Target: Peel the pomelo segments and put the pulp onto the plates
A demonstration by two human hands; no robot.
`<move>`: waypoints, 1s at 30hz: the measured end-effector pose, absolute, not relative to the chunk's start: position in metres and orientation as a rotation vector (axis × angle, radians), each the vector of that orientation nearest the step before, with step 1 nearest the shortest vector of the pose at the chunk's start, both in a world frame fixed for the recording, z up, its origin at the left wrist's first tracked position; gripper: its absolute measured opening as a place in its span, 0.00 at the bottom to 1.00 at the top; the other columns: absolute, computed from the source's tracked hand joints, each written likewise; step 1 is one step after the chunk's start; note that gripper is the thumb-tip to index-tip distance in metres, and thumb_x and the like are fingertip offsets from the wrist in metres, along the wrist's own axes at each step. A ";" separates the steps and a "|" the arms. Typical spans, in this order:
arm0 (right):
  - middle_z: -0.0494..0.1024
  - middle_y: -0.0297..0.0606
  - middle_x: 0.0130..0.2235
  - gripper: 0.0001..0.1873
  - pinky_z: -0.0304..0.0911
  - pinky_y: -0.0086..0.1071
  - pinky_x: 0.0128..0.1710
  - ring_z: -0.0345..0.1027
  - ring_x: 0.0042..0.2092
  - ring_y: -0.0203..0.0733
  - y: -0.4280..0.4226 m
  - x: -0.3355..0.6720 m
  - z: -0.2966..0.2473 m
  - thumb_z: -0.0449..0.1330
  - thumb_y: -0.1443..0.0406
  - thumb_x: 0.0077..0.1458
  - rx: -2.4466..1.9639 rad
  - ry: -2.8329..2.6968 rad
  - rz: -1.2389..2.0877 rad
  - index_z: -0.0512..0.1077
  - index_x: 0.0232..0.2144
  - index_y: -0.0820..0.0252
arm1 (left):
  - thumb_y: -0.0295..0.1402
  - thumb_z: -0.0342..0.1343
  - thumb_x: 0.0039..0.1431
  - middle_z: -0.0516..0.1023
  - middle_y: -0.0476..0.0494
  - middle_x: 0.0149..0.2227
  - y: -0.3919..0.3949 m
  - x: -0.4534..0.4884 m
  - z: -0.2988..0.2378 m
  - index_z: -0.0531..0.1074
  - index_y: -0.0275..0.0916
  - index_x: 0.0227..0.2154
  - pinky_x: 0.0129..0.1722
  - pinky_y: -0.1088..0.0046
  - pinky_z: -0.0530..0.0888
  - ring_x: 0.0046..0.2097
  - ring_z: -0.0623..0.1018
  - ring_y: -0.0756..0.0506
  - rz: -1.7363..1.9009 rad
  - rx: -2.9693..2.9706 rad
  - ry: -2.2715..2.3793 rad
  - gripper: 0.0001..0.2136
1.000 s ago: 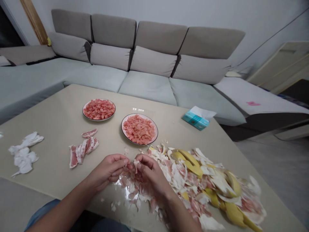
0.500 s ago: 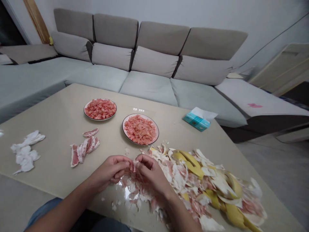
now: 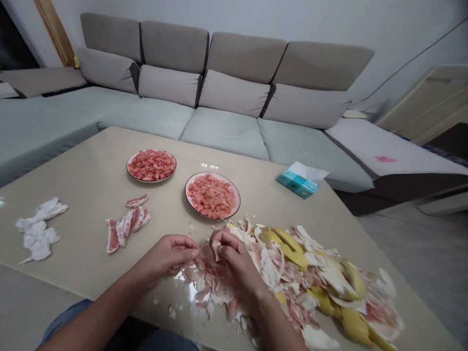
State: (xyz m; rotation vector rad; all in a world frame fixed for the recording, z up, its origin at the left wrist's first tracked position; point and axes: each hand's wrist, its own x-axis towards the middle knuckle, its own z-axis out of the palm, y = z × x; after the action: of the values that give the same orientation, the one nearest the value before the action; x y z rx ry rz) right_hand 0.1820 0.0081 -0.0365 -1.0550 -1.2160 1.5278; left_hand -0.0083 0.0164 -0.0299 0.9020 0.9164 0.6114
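My left hand (image 3: pixel 168 257) is closed in a pinch over the near part of the table; what its fingertips hold, if anything, is too small to make out. To its right, my right hand (image 3: pixel 236 258) is closed on a pale scrap of pomelo membrane (image 3: pixel 216 249). The hands are a little apart. Below them lie loose pink and white membrane scraps (image 3: pixel 208 285). Several unpeeled pomelo segments (image 3: pixel 126 226) sit left of my left hand. Beyond the hands, pink pomelo pulp (image 3: pixel 212 195) fills one plate (image 3: pixel 187 191), and more pulp (image 3: pixel 151 165) a second plate (image 3: pixel 129 173).
A heap of yellow pomelo rind (image 3: pixel 354 321) and white pith spreads over the table's right side. Crumpled white tissues (image 3: pixel 38 239) lie at the left edge. A blue tissue pack (image 3: pixel 298 183) rests at the back right. A grey sofa (image 3: pixel 226 129) stands behind the table (image 3: pixel 80 180).
My hands were touching at the fingertips over a small pomelo piece. Now my right hand has drawn away to the right with the membrane scrap; my left hand has barely moved.
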 end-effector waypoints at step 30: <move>0.65 0.34 0.21 0.16 0.51 0.34 0.34 0.57 0.28 0.39 0.010 0.173 -0.047 0.53 0.68 0.58 -1.259 -2.016 0.054 0.62 0.18 0.58 | 0.44 0.62 0.50 0.61 0.56 0.21 0.029 -0.016 -0.037 0.74 0.35 0.36 0.17 0.80 0.48 0.19 0.53 0.57 1.006 0.979 1.258 0.17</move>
State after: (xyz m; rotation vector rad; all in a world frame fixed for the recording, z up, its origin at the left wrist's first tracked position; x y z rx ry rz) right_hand 0.1725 0.0098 -0.0466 -1.2587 -2.0156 0.0540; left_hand -0.0157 0.0293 -0.0366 0.9787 1.2577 1.0063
